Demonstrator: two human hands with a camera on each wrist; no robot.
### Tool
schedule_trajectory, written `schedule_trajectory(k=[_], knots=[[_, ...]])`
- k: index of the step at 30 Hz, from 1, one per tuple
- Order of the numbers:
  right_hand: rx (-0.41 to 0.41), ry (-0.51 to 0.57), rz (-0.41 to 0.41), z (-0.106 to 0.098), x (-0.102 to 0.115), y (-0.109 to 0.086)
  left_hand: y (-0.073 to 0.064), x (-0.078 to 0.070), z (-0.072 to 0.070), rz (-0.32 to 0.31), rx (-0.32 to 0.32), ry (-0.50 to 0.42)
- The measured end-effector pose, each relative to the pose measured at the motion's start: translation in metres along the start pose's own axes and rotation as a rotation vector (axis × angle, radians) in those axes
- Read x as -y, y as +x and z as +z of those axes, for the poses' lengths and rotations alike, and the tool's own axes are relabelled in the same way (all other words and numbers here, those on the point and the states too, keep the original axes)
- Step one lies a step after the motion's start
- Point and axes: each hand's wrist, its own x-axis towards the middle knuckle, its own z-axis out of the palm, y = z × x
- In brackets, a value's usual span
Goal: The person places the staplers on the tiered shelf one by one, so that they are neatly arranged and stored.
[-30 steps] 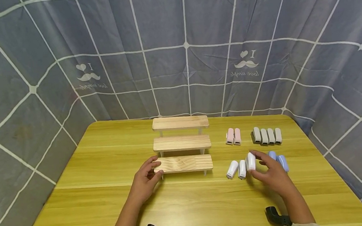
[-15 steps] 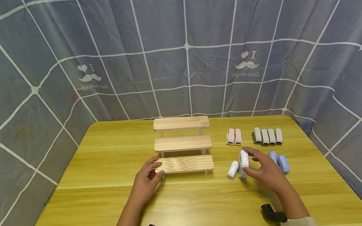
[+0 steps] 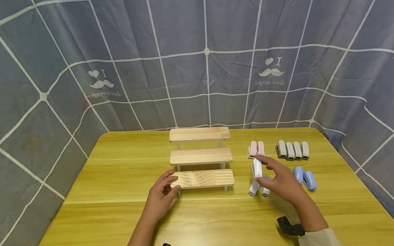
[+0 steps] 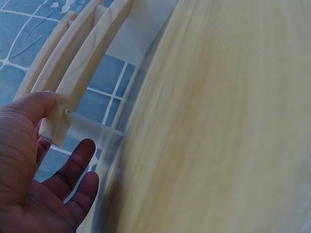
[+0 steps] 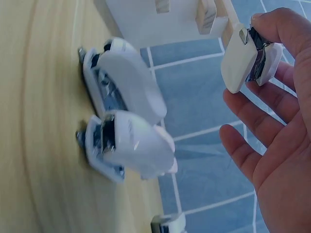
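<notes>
A person's right hand (image 3: pixel 282 178) holds a white stapler (image 3: pixel 257 168) clear of the desk (image 3: pixel 193 227), just right of a three-tier stand (image 3: pixel 201 155) and above two more white staplers (image 3: pixel 254 188). The right fingers (image 5: pixel 255 116) are clamped on it end to end, the thumb at the near end, a grip that appears to leave its sides and base unobstructed. On the left, the left hand (image 3: pixel 159 197) pinches the left end of the stand's lowest plank (image 3: pixel 203 178), seemingly to steady what looks like a light piece; its other fingers spread apart below, off the wood. The planks are pale, with rounded corners and a wavy grain showing on the lowest, set on whitish, faintly translucent supports (image 4: pixel 95 128) and rising in steps toward the far side, probably so that each level stays visible. To the right, small staplers lie sorted by colour, apparently to keep the sets distinct: two pink staplers (image 3: pixel 253 148) and four grey staplers (image 3: pixel 282 149) on the far side, two blue staplers (image 3: pixel 309 181) nearer. The white ones have smooth, humped, plastic-looking shells over shiny metal. A creased grey curtain (image 3: pixel 185 76) printed with white lines hangs beyond the yellowish, wood-grained top.
</notes>
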Motion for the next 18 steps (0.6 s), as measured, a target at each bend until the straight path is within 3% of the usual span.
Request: schedule_trajectory(k=[11,18], knots=[[0.012,-0.007,-0.069,0.007,0.013,0.019,-0.001,0.000,0.001,0.022,-0.012,0.004],[0.031,-0.023,-0.128,0.012,0.023,0.028,-0.002,-0.001,0.000,-0.002,-0.001,-0.016]])
